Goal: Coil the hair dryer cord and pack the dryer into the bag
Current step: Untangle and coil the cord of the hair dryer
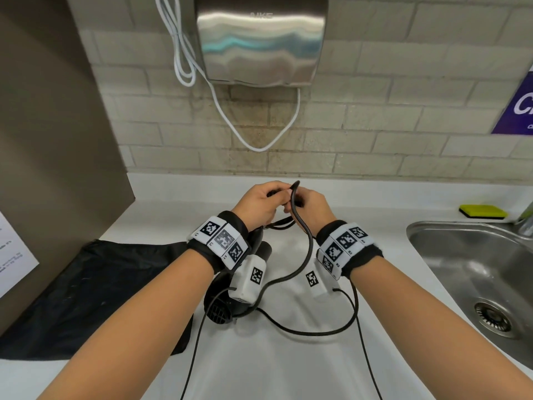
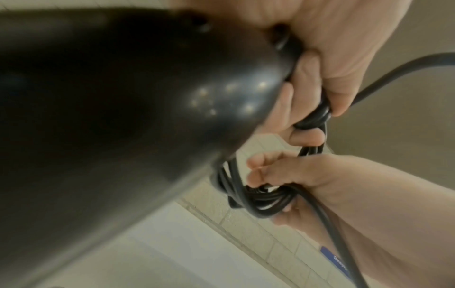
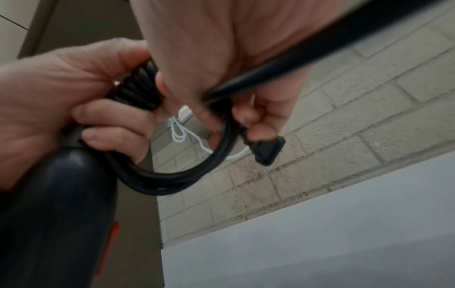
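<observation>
Left hand (image 1: 264, 204) gripping coiled cord (image 3: 172, 175), right hand (image 1: 310, 205) pinching it

Bag (image 1: 95, 295) lies left of dryer (image 1: 222, 307); sink (image 1: 476, 272) sits right.

shared washroom or pantry, likely a workplace. steel sink (image 1: 450, 255) set into a white counter (image 1: 288, 356). left of the sink and above, a wall-mounted steel hand dryer (image 1: 261, 39) on beige brick tile (image 1: 403, 111). yellow sponge (image 1: 483, 211) behind the sink; purple sign (image 1: 519, 108) above it.
</observation>
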`<act>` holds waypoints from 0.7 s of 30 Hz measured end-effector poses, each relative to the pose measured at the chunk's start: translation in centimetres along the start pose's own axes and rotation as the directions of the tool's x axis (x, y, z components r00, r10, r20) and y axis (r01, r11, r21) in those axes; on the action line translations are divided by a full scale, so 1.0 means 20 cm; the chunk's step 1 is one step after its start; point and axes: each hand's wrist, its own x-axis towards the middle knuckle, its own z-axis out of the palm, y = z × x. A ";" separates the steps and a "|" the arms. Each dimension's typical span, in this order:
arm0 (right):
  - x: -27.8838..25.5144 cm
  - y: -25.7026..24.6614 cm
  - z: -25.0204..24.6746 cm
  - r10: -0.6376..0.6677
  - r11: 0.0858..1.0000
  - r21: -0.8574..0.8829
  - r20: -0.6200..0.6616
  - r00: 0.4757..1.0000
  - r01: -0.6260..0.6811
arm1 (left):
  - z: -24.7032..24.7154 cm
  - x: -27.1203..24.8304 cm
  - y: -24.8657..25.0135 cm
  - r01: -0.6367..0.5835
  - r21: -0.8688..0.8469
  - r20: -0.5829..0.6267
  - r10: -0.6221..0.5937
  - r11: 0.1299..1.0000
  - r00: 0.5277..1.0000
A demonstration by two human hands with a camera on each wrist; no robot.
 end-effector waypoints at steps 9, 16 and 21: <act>-0.03 0.05 -0.07 -0.152 0.962 -0.220 0.069 0.986 0.164 | -0.08 0.00 -0.01 -0.073 -0.085 -0.088 0.066 0.994 0.994; 0.00 0.10 -0.07 -0.038 0.985 -0.168 -0.054 0.998 0.028 | -0.06 -0.01 0.00 -0.053 -0.058 -0.070 0.049 0.997 0.996; 0.00 0.08 -0.07 0.070 0.994 -0.071 -0.231 0.970 -0.088 | -0.03 -0.03 0.01 -0.055 -0.018 -0.089 0.053 0.998 0.995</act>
